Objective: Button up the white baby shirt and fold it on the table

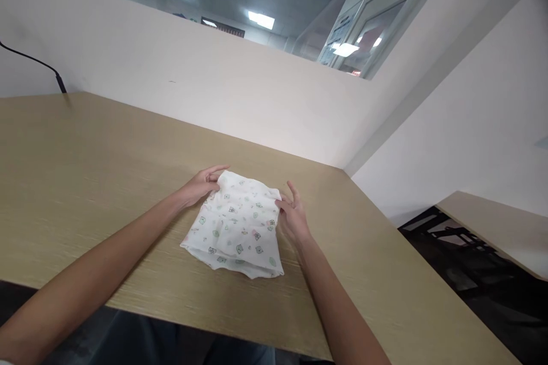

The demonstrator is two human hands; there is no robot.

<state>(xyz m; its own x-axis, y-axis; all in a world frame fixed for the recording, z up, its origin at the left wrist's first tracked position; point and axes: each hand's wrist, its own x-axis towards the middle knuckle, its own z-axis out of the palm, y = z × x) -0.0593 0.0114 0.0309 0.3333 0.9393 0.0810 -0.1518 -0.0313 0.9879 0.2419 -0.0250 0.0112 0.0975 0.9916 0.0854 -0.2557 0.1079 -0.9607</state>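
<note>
A small white cloth garment (240,222) printed with little green and pink animal figures lies on the wooden table, its wider hem toward me. Its exact kind is hard to make out, since it looks folded over. My left hand (204,185) pinches the upper left edge between thumb and fingers. At the upper right edge, my right hand (294,211) grips the fabric with its thumb, one finger pointing up and away. Slight creases run across the cloth, and the near hem gapes a little.
The light wooden tabletop (107,171) meets a white partition (205,85) at the back. A black cable (38,61) comes down at the far left. To the right, beyond the table edge, stands another wooden surface (496,228) with dark framework beneath it.
</note>
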